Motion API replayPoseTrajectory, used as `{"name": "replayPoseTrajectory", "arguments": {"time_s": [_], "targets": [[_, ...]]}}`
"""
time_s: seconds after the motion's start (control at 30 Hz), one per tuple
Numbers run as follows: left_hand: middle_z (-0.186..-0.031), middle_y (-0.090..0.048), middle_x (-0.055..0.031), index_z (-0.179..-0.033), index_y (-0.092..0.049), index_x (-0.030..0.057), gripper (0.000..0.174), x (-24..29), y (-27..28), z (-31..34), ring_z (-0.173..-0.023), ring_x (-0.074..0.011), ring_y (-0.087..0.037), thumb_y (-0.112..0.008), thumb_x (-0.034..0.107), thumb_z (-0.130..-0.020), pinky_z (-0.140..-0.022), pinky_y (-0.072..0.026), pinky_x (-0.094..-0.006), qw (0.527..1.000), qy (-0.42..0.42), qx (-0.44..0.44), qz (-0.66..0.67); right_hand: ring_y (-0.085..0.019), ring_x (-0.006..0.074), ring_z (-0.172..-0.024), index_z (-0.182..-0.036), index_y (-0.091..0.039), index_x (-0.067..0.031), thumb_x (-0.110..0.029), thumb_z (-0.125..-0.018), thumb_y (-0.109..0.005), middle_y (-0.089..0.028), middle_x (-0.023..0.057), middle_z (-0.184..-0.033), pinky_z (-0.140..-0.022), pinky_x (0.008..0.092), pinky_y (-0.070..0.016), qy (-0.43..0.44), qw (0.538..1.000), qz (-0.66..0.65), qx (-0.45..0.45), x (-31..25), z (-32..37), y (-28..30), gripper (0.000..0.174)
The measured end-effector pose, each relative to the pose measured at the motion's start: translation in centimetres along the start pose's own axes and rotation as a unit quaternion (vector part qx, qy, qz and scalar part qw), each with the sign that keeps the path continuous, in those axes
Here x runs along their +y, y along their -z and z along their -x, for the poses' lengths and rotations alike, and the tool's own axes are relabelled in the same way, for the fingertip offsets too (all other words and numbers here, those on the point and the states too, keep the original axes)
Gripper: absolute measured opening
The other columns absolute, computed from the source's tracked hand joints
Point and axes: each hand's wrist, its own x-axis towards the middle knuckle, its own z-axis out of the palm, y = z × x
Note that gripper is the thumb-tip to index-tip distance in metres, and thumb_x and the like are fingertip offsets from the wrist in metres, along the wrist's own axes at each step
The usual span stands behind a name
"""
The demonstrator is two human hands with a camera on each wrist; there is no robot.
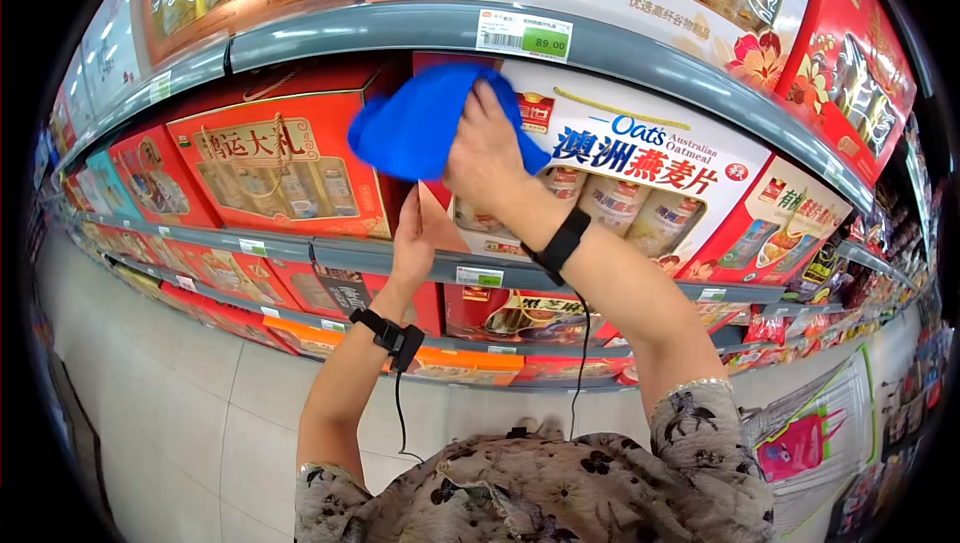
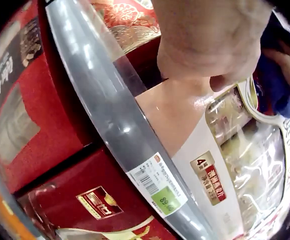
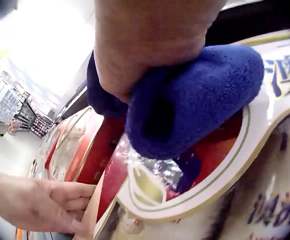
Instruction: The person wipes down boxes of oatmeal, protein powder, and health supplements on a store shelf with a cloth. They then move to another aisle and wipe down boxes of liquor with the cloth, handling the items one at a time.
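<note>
My right hand [image 1: 490, 158] holds a bunched blue cloth [image 1: 415, 123] against the upper left part of a white Oats gift box [image 1: 640, 143] on the middle shelf. In the right wrist view the cloth [image 3: 195, 100] folds thickly under the palm and overlaps the box's rounded window border. Lower down, my left hand [image 1: 413, 243] is at the same box's left side, its fingers extended. The right wrist view shows the left hand [image 3: 40, 205] with fingers [image 3: 72, 190] straight along the side edge of the box.
A red gift box [image 1: 285, 158] stands to the left on the same shelf. Above runs a grey shelf edge [image 1: 400, 33] with a price tag [image 1: 525, 36]. More boxes fill the lower shelves. A shopping cart [image 1: 820, 433] with a pink bag stands at the right on the tiled floor [image 1: 180, 373].
</note>
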Motion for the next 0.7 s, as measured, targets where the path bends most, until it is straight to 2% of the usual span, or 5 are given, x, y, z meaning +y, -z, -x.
{"name": "replayPoseTrajectory", "arguments": {"time_s": [0.1, 0.2, 0.5, 0.57, 0.7], "targets": [[-0.129, -0.052, -0.0053, -0.137, -0.041, 0.006, 0.041, 0.5, 1.2, 0.2, -0.116, -0.0164, -0.051, -0.046, 0.016, -0.097, -0.099, -0.0407, -0.0293, 0.936, 0.18, 0.074, 0.294, -0.048, 0.0334, -0.116, -0.102, -0.066, -0.0034, -0.021, -0.064, -0.063, -0.06, 0.015, -0.113, -0.107, 0.0462, -0.0282, 0.078, 0.987, 0.001, -0.141, -2.6, 3.8, -1.0, 0.042], [-0.115, -0.059, -0.0044, -0.13, -0.047, 0.0084, 0.035, -1.4, 3.3, 1.1, -0.102, -0.0164, -0.059, -0.047, 0.021, -0.098, -0.088, -0.0495, -0.0305, 0.906, 0.234, 0.057, 0.349, -0.048, 0.032, -0.116, -0.104, -0.066, -0.0017, -0.02, -0.071, -0.056, -0.061, 0.014, -0.112, -0.109, 0.0461, -0.0263, 0.108, 0.972, -0.047, -0.204, -5.2, 9.1, -2.8, 0.038], [-0.122, -0.054, -0.0127, -0.134, -0.04, 0.0026, 0.043, -1.2, 2.9, 4.9, -0.111, -0.0202, -0.053, -0.052, 0.006, -0.093, -0.097, -0.041, -0.03, 0.997, 0.069, 0.022, -0.017, -0.055, 0.0291, -0.093, -0.088, -0.063, -0.0025, -0.014, -0.072, -0.055, -0.059, 0.0139, -0.087, -0.094, 0.0394, -0.0402, -0.02, 0.95, -0.164, -0.265, -9.0, 15.1, -2.6, 0.022], [-0.124, -0.053, -0.0133, -0.134, -0.04, 0.0023, 0.045, -0.2, 3.1, 5.7, -0.113, -0.0207, -0.052, -0.054, 0.004, -0.091, -0.099, -0.0396, -0.0303, 0.992, 0.017, -0.014, -0.124, -0.059, 0.0292, -0.089, -0.095, -0.062, -0.0024, -0.014, -0.077, -0.058, -0.061, 0.0169, -0.089, -0.087, 0.0376, -0.0453, -0.138, 0.881, -0.254, -0.376, -9.1, 15.1, -1.3, 0.022], [-0.128, -0.051, -0.0131, -0.135, -0.04, 0.0031, 0.046, 4.4, 1.9, 7.2, -0.116, -0.0204, -0.05, -0.056, 0.009, -0.092, -0.099, -0.0398, -0.0318, 0.985, 0.132, -0.107, 0.009, -0.059, 0.0161, -0.101, -0.116, -0.059, -0.0039, -0.03, -0.087, -0.064, -0.065, 0.0107, -0.106, -0.088, 0.0305, -0.046, -0.313, 0.498, -0.645, -0.487, -6.2, 15.3, 2.8, 0.04]]}}
